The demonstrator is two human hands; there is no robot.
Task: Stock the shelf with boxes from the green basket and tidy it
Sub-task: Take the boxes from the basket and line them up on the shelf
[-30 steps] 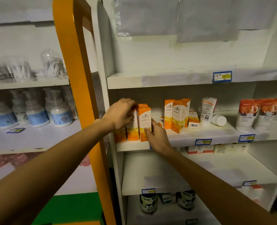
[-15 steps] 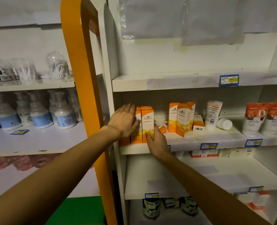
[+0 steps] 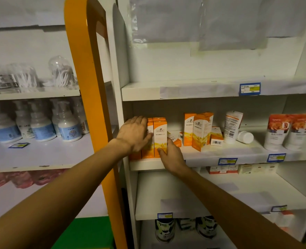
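Left hand (image 3: 134, 134) lies flat, fingers straight, against the orange boxes (image 3: 154, 137); right hand (image 3: 170, 153) grips their right side.

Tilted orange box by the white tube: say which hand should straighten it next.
Right. The right hand lies nearer the tilted orange box, with bare shelf between them; the left hand lies flat on the far-left boxes.

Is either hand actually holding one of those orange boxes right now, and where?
The right hand grips the front upright orange box at its lower right edge. The left hand rests flat, fingers straight, against the neighbouring boxes, gripping nothing.
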